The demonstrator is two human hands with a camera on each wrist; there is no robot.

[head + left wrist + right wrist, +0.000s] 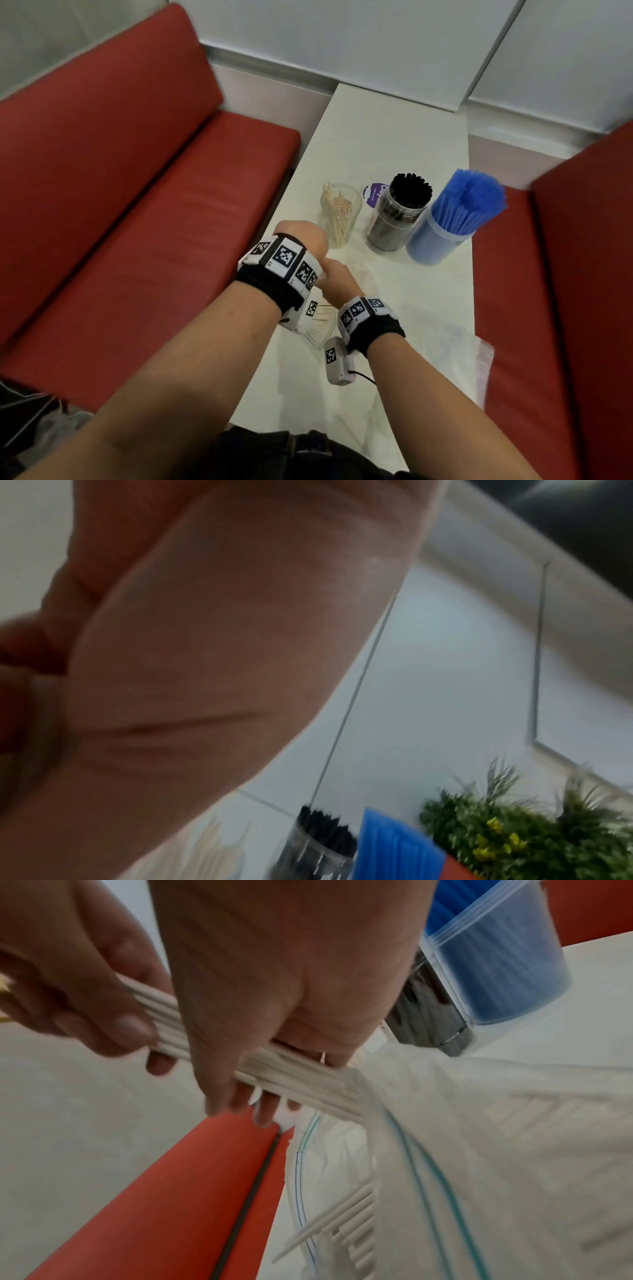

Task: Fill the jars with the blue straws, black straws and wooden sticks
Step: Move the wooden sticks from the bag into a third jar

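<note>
Three jars stand in a row on the white table: a clear one with wooden sticks, one packed with black straws, one packed with blue straws. Just in front of them my two hands meet. In the right wrist view my right hand grips a bundle of pale wooden sticks that comes out of a clear zip bag. My left hand holds the same bundle further along. More sticks lie inside the bag. The left wrist view is blurred and mostly palm.
Red benches run along the left and right of the narrow table. An empty plastic bag lies at the near right. A purple and white disc sits behind the jars. A green plant stands beyond them.
</note>
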